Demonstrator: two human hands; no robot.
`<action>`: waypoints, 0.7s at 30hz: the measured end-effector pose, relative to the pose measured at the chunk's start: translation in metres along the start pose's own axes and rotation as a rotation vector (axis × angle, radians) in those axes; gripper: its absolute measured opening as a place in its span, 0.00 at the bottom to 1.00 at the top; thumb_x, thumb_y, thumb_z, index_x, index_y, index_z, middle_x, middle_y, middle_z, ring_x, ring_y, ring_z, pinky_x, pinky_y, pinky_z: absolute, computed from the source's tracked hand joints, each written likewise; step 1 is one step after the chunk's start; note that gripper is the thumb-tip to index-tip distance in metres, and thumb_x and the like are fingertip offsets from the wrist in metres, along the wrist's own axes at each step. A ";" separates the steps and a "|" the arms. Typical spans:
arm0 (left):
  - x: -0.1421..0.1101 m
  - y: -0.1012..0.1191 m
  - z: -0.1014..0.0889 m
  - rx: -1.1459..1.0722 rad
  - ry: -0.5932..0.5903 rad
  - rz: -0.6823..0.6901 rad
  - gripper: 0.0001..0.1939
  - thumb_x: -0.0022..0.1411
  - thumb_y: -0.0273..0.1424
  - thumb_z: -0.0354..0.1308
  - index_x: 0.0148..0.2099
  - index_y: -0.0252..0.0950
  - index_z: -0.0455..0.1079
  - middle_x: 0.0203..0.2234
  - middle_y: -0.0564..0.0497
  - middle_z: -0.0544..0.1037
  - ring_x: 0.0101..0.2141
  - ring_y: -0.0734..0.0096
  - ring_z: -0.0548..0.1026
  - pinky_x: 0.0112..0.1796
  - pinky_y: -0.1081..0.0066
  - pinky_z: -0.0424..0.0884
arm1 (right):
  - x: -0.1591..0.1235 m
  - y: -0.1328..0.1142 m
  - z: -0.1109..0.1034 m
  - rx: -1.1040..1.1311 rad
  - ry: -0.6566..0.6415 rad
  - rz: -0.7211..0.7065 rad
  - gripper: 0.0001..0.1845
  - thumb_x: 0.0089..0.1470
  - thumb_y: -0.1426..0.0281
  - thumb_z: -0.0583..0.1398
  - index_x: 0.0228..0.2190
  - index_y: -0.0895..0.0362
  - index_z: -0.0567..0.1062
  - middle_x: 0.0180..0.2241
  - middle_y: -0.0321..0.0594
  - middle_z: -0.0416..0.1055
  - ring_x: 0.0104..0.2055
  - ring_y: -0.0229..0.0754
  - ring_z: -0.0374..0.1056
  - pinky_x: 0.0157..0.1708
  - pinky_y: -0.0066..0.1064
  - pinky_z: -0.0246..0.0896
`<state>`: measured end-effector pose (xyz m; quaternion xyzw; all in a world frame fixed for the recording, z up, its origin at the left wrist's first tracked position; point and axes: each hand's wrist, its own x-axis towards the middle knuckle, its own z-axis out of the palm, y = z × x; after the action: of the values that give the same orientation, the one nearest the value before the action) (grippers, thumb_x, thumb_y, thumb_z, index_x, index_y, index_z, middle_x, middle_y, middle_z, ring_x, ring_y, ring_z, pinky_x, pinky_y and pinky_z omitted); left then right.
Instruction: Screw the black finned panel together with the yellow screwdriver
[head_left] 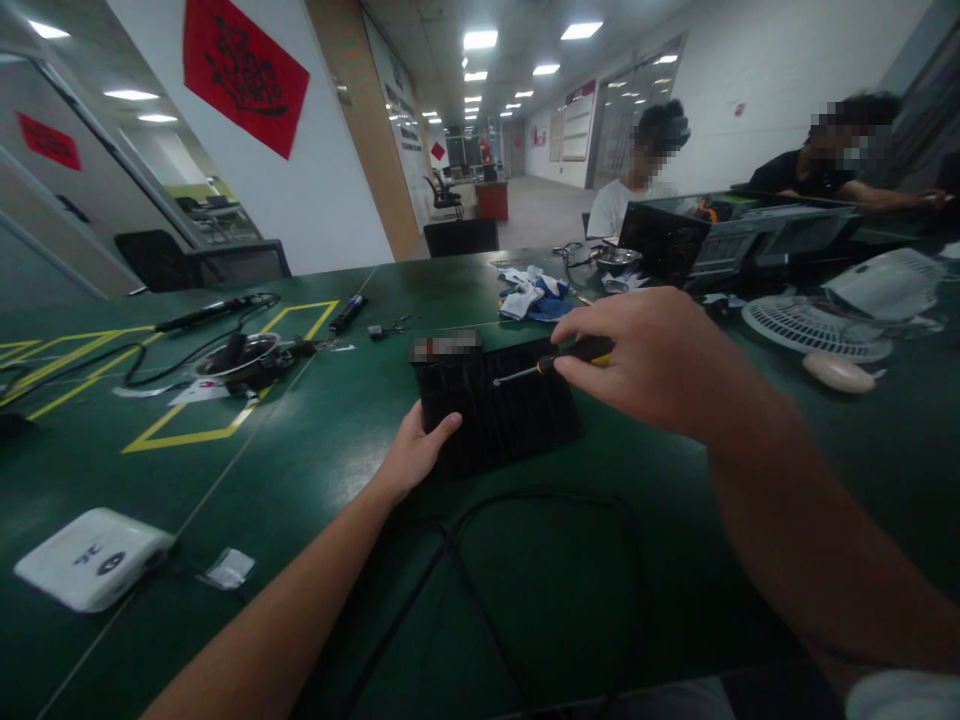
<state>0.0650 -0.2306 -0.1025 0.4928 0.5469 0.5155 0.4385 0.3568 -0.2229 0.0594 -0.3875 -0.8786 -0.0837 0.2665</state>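
A flat black ribbed device [501, 412] lies on the green table [570, 600] in front of me. My left hand [416, 452] rests on its near left edge, thumb on top, holding it in place. My right hand [651, 358] grips a small screwdriver [553, 365] with a black and yellow handle. Its metal tip points left and sits just over the upper middle of the device.
A black cable [480, 600] loops near me. At left lie a white box [94, 558], a small plastic bag [227, 568] and a metal bowl with tools [244, 360] inside yellow tape lines. Fan parts [806, 325], a cloth [534, 296] and two seated people [637, 170] are far right.
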 end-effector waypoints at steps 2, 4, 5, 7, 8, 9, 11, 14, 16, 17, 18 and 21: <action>0.000 0.000 0.000 -0.005 0.000 0.000 0.31 0.57 0.42 0.71 0.58 0.36 0.70 0.54 0.40 0.80 0.58 0.45 0.76 0.59 0.45 0.71 | 0.001 -0.002 0.001 -0.004 -0.018 0.007 0.12 0.60 0.65 0.61 0.38 0.56 0.84 0.35 0.44 0.81 0.39 0.51 0.75 0.41 0.41 0.60; 0.000 0.001 0.001 -0.008 -0.004 0.006 0.30 0.58 0.42 0.70 0.58 0.36 0.70 0.54 0.40 0.80 0.58 0.45 0.76 0.59 0.45 0.71 | 0.002 -0.004 0.002 -0.001 -0.028 0.000 0.12 0.61 0.65 0.60 0.36 0.57 0.84 0.34 0.44 0.81 0.38 0.51 0.75 0.41 0.41 0.60; 0.000 0.001 0.001 -0.006 -0.005 0.010 0.30 0.58 0.42 0.70 0.58 0.36 0.70 0.54 0.40 0.80 0.58 0.45 0.76 0.59 0.45 0.71 | 0.003 -0.004 0.002 0.000 -0.027 -0.004 0.12 0.61 0.65 0.60 0.36 0.57 0.83 0.34 0.44 0.81 0.38 0.51 0.75 0.40 0.41 0.60; 0.000 0.003 0.001 0.006 -0.006 0.017 0.29 0.58 0.42 0.70 0.58 0.36 0.70 0.55 0.40 0.80 0.58 0.45 0.76 0.60 0.45 0.70 | 0.003 -0.004 0.004 0.002 -0.031 -0.011 0.12 0.61 0.65 0.60 0.36 0.57 0.83 0.34 0.44 0.81 0.38 0.52 0.75 0.40 0.42 0.59; -0.001 0.003 0.001 0.012 -0.009 0.019 0.29 0.58 0.42 0.70 0.58 0.35 0.70 0.55 0.40 0.79 0.58 0.45 0.76 0.60 0.45 0.70 | 0.004 -0.004 0.005 0.002 -0.035 -0.014 0.12 0.61 0.65 0.60 0.36 0.57 0.83 0.34 0.44 0.81 0.38 0.52 0.75 0.40 0.42 0.59; -0.001 0.004 0.000 0.015 -0.012 0.021 0.29 0.58 0.42 0.70 0.58 0.35 0.70 0.55 0.40 0.79 0.58 0.46 0.76 0.60 0.45 0.70 | 0.004 -0.004 0.006 0.003 -0.040 -0.016 0.13 0.61 0.65 0.60 0.36 0.57 0.83 0.34 0.45 0.81 0.39 0.52 0.75 0.40 0.42 0.59; -0.001 0.004 0.000 0.018 -0.016 0.024 0.29 0.59 0.42 0.70 0.58 0.35 0.70 0.55 0.40 0.79 0.58 0.46 0.76 0.60 0.45 0.71 | 0.005 -0.003 0.007 0.012 -0.051 -0.018 0.13 0.62 0.65 0.60 0.36 0.57 0.84 0.34 0.45 0.81 0.40 0.52 0.76 0.41 0.41 0.60; 0.000 0.003 0.000 0.018 -0.020 0.032 0.30 0.59 0.42 0.70 0.59 0.36 0.70 0.55 0.40 0.80 0.58 0.46 0.76 0.59 0.45 0.71 | 0.006 -0.003 0.008 0.021 -0.066 -0.011 0.13 0.62 0.66 0.60 0.37 0.58 0.84 0.35 0.46 0.81 0.41 0.52 0.76 0.42 0.41 0.60; 0.000 0.003 0.000 0.020 -0.019 0.032 0.29 0.59 0.42 0.70 0.58 0.36 0.70 0.55 0.40 0.80 0.58 0.46 0.76 0.59 0.46 0.71 | 0.006 -0.003 0.008 0.013 -0.076 -0.006 0.13 0.62 0.66 0.60 0.37 0.58 0.84 0.35 0.46 0.81 0.41 0.52 0.76 0.42 0.41 0.60; 0.000 0.003 0.000 0.022 -0.020 0.029 0.29 0.59 0.42 0.70 0.58 0.36 0.70 0.55 0.40 0.79 0.58 0.46 0.76 0.59 0.46 0.71 | 0.006 -0.003 0.008 0.005 -0.080 -0.004 0.13 0.62 0.65 0.60 0.37 0.58 0.84 0.36 0.46 0.82 0.41 0.52 0.76 0.42 0.41 0.60; 0.000 0.003 0.000 0.023 -0.019 0.027 0.29 0.59 0.42 0.70 0.58 0.36 0.70 0.55 0.40 0.79 0.58 0.46 0.76 0.59 0.46 0.71 | 0.006 -0.004 0.008 -0.001 -0.083 -0.001 0.13 0.63 0.65 0.59 0.37 0.58 0.84 0.36 0.46 0.82 0.40 0.52 0.76 0.42 0.41 0.60; -0.001 0.004 0.000 0.018 -0.016 0.033 0.29 0.59 0.42 0.70 0.58 0.36 0.70 0.55 0.40 0.80 0.58 0.46 0.76 0.59 0.46 0.72 | 0.007 -0.004 0.008 0.004 -0.086 0.012 0.12 0.63 0.66 0.60 0.39 0.57 0.84 0.37 0.45 0.82 0.40 0.50 0.75 0.42 0.41 0.60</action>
<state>0.0659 -0.2314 -0.0984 0.5098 0.5397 0.5138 0.4299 0.3469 -0.2184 0.0561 -0.3954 -0.8870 -0.0637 0.2299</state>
